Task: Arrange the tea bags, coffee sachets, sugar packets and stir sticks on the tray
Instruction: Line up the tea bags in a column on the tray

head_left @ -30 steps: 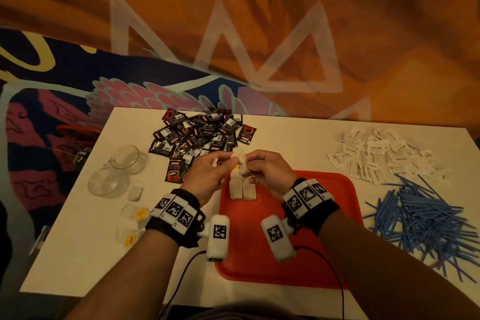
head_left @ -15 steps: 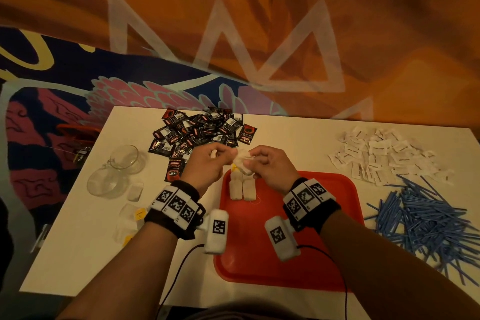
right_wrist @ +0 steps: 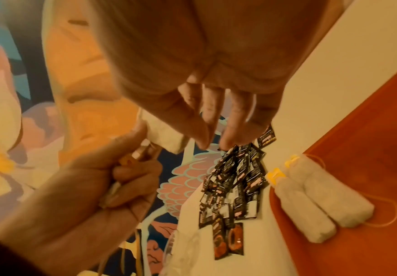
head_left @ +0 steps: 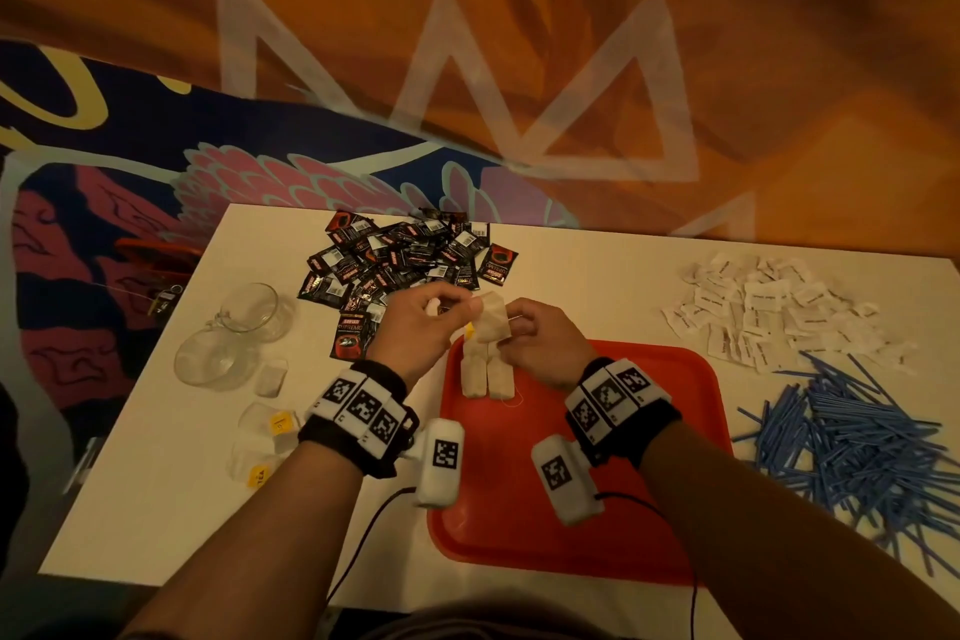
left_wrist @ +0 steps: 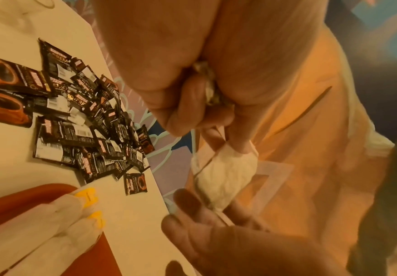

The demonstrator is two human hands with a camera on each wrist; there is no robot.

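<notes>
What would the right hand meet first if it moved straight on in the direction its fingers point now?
Probably the left hand, which faces it across the held tea bag both hands pinch. Beyond lies the pile of coffee sachets, but depth is unclear.

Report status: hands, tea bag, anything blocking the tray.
Left hand and right hand both pinch one tea bag, held above the tray. Two tea bags already placed. Nothing blocking.

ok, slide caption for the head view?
Both hands hold a tea bag above two already on the red tray.
</notes>
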